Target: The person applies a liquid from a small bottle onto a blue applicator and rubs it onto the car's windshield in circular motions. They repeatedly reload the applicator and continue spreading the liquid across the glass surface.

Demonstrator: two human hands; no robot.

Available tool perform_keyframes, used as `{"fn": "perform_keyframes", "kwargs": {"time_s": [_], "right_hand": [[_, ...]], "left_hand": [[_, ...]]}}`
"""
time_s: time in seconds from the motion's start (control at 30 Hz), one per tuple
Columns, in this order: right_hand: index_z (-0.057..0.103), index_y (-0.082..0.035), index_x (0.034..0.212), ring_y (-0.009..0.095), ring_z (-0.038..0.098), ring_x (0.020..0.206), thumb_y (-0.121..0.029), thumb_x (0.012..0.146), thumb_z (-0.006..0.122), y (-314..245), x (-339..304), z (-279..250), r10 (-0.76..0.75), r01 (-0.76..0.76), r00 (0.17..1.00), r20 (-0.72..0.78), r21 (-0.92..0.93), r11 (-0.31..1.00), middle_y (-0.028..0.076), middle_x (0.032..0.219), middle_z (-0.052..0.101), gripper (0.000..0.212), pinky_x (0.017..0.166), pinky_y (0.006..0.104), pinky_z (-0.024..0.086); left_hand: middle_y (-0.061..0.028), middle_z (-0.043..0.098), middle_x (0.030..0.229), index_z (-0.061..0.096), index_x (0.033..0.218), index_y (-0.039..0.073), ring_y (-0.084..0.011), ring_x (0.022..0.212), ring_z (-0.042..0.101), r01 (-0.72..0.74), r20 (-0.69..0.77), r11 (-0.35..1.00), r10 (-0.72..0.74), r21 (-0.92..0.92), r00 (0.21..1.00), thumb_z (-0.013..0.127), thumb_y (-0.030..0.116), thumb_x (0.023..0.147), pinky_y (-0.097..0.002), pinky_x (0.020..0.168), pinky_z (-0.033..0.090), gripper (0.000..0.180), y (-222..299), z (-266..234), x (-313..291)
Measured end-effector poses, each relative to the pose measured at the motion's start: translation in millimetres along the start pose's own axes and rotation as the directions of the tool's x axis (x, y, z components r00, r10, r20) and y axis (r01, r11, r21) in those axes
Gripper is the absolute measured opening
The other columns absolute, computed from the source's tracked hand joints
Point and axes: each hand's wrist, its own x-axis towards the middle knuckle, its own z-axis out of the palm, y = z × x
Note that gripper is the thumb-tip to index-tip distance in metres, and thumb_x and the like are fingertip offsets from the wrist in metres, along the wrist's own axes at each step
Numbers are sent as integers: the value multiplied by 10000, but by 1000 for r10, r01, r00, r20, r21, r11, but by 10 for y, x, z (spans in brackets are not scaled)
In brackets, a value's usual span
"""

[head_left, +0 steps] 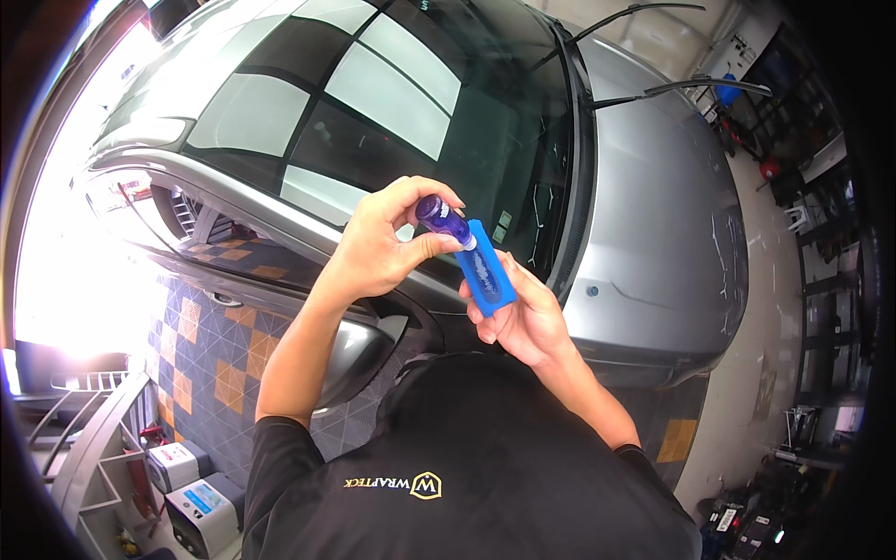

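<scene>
My left hand (378, 245) is closed around a small purple bottle (441, 215), with the thumb near its white neck. The bottle is tilted, its neck down against the upper part of a blue applicator block (485, 278). A darker patch with whitish streaks, which looks wet, runs along the block's face. My right hand (525, 315) grips the block from below and from its right side; part of those fingers is hidden behind it. Both hands are held up in front of the side of a silver car (644, 215), near the lower corner of its windshield (504, 121).
Two wiper arms (663, 91) stand raised off the windshield. The car's side mirror (355, 359) juts out below my left forearm. Boxy white-and-grey machines (203, 513) stand at lower left on the floor of grey and orange tiles (233, 378). Dark shelving (831, 280) lines the right side.
</scene>
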Motion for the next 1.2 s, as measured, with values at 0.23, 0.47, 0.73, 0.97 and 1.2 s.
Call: {"fn": "perform_keyframes", "kwargs": {"time_s": [0.23, 0.47, 0.73, 0.97, 1.2], "right_hand": [[485, -19, 1451, 274, 755, 858, -367, 1156, 474, -59, -14, 43, -17, 17, 1000, -4, 32, 999, 231, 1117, 702, 457, 592, 370, 632], [484, -35, 1441, 269, 754, 856, -382, 1160, 456, -62, 48, 148, 27, -26, 1000, -10, 53, 998, 231, 1114, 701, 448, 585, 361, 624], [560, -82, 1353, 273, 744, 894, -392, 1139, 514, -123, 330, 70, 45, -43, 998, -47, 39, 998, 185, 1130, 720, 379, 649, 369, 600], [649, -53, 1254, 195, 690, 814, -449, 1141, 488, -627, 780, -397, -132, 135, 968, -211, -2, 991, 134, 1040, 738, 443, 643, 310, 517], [564, -34, 1330, 240, 698, 858, -388, 1110, 581, -1646, 1676, -1640, -350, 319, 801, -486, -149, 936, 174, 1092, 712, 418, 692, 336, 578]], "left_hand": [[-63, 680, 1080, 629, 1120, 14, -120, 995, 679, -8, -16, 994, 10, 106, 1000, 919, 12, 799, -284, 881, 545, 433, -224, -98, -170], [-74, 724, 1046, 675, 1230, -13, -156, 1016, 722, 15, -134, 983, 10, 184, 991, 912, 5, 793, -314, 912, 570, 497, -313, 55, -383], [-85, 631, 1205, 654, 1250, -26, -217, 1170, 711, 41, -362, 974, -121, -223, 924, 764, -106, 899, -322, 966, 595, 376, -677, -170, -404], [-40, 679, 1057, 763, 1221, 47, -163, 969, 589, 297, -661, 727, 276, 618, 698, 841, 172, 931, -317, 907, 464, 325, -880, -1772, -287], [-96, 702, 1227, 658, 1365, -7, -176, 1108, 645, 183, -739, 847, 307, 500, 600, 659, 164, 1091, -307, 1005, 496, 323, -1521, -2415, -295]]}}
